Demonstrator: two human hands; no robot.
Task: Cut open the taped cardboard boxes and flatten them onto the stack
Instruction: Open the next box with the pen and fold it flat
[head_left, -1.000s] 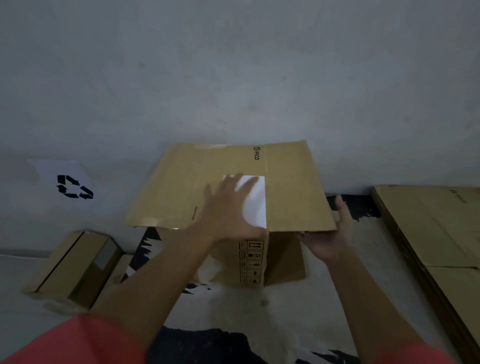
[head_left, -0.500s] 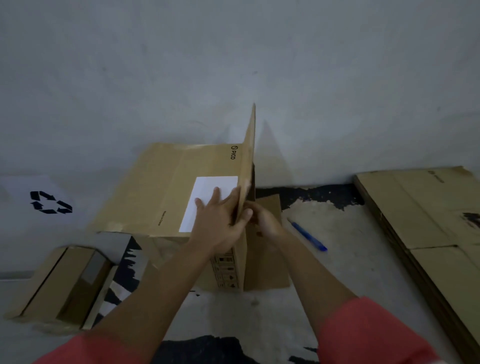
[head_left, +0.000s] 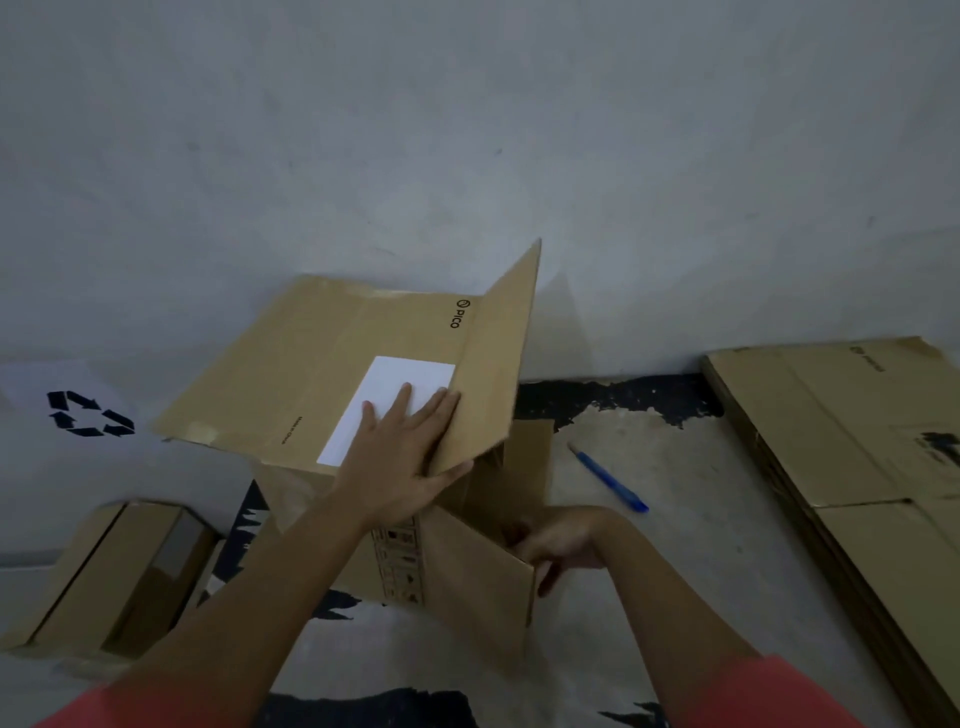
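A brown cardboard box (head_left: 322, 374) with a white label stands open on the floor in front of me. Its right top flap (head_left: 493, 364) is raised at an angle. My left hand (head_left: 405, 457) lies flat with straight fingers on the label, its thumb under the raised flap's lower edge. My right hand (head_left: 561, 545) grips the edge of the near side flap (head_left: 478, 571) at the box's front right. A stack of flattened cardboard (head_left: 857, 431) lies at the right. A blue cutter (head_left: 608, 478) lies on the floor between the box and the stack.
A second, smaller cardboard box (head_left: 109, 571) sits on the floor at the left. A white sheet with a black recycling symbol (head_left: 88, 421) leans at the wall's foot on the left. The grey wall rises close behind the box.
The right top flap was folded up from flat. My right hand left that flap and dropped to the near side flap. My left hand stayed on the label.
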